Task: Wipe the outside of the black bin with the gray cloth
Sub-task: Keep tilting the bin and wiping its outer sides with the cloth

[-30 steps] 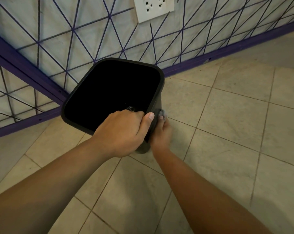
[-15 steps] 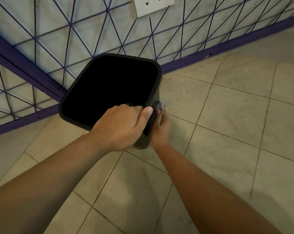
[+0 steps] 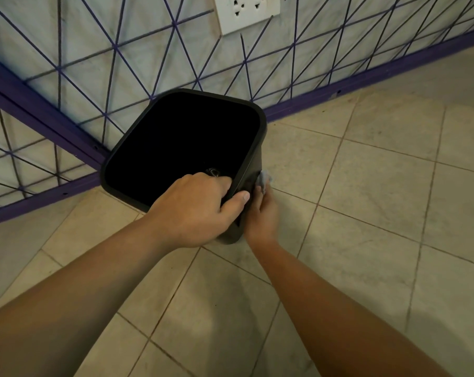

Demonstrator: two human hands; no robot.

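Now our left hand curls its fingers over the near rim of the black bin standing by the purple-trimmed wall, our right hand presses the gray cloth against its right side, and open tiled floor spreads rightward

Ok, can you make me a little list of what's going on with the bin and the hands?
bin: black bin, open top, on the tiled floor by the wall
left hand: left hand grips the bin's near rim, fingers inside, thumb outside
right hand: right hand holds the gray cloth against the bin's outer right side
cloth: mostly hidden, only a bit shows above the hand
wall: purple lines, white socket above the bin
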